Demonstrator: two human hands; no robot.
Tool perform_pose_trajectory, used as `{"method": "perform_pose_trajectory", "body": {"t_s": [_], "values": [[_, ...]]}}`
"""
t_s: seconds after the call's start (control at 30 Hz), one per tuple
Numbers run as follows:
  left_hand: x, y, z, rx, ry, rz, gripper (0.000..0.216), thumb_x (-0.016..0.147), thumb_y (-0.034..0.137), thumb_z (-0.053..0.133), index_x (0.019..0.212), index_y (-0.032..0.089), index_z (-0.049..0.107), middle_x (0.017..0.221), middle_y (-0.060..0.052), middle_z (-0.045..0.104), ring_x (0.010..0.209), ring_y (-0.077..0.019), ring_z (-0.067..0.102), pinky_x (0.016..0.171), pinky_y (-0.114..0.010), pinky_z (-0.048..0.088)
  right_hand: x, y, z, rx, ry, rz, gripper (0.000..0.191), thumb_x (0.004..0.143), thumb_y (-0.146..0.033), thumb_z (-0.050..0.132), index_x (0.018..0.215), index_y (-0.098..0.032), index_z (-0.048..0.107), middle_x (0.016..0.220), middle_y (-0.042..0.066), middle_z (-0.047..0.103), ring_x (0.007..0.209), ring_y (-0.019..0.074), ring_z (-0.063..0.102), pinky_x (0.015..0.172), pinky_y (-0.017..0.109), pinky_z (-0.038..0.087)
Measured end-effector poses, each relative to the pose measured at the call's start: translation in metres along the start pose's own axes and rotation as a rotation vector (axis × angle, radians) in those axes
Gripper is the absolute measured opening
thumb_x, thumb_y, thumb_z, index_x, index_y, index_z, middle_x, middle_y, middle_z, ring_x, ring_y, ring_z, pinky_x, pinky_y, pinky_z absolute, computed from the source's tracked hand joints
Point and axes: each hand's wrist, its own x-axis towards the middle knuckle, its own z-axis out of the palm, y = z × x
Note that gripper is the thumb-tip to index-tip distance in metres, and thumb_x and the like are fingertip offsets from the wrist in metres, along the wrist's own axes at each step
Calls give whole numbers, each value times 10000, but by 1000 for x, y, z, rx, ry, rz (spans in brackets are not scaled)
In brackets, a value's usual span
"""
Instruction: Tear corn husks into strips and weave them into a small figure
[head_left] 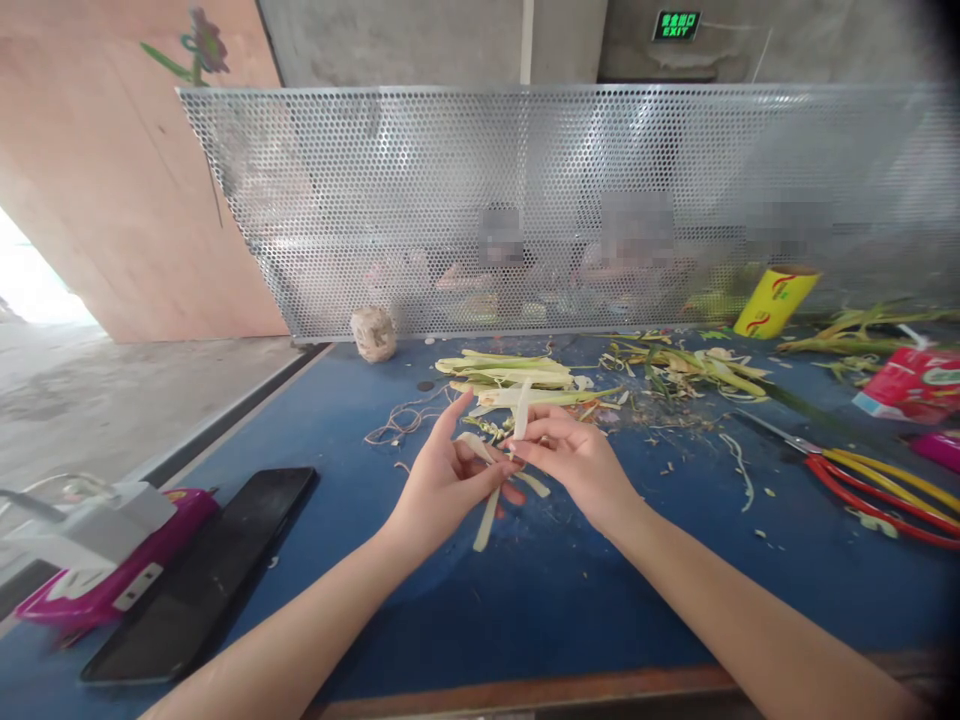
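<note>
My left hand [442, 480] and my right hand [574, 460] meet above the blue table [525, 590], fingers pinched together on thin pale leaf strips [487, 515]. One strip hangs down below my left thumb, another stands up [521, 405] between the two hands. Just beyond my hands lies a pile of pale green leaf strips [510, 375].
A black phone [206, 570] and a pink device with a white box [112, 560] lie at the left. Red and yellow scissors [870, 480] lie at the right, beside a red pack [911, 385]. Twine ball [373, 333], yellow can [776, 300], leaf scraps [690, 370], perforated metal screen [570, 200] with people behind.
</note>
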Motion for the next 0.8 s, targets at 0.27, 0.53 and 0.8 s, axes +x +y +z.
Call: {"method": "perform_pose_trajectory", "body": {"t_s": [0.27,0.53,0.8], "values": [[-1,-2,2,39,19,-20,955,649,115,659,1360,266,40,756,-11,624,675,-216,659,473,-245,493,2,1,-3,-42,-64,81,164,776,-344,555,819,-198,616,753,18,584,702,153,552,662,289,424],[-1,-2,-4,188,66,90,872,707,165,611,1369,293,57,758,5,601,638,-154,621,506,-251,495,-4,0,-3,-81,-263,163,214,827,-332,478,1004,-212,492,708,-8,557,563,108,515,493,229,374],[0,4,-5,157,97,137,974,707,137,615,1365,278,-89,717,17,609,589,-135,612,521,-250,494,-2,-8,-6,-88,-266,202,135,808,-301,501,876,-191,541,573,-46,476,359,39,259,346,206,185]]}}
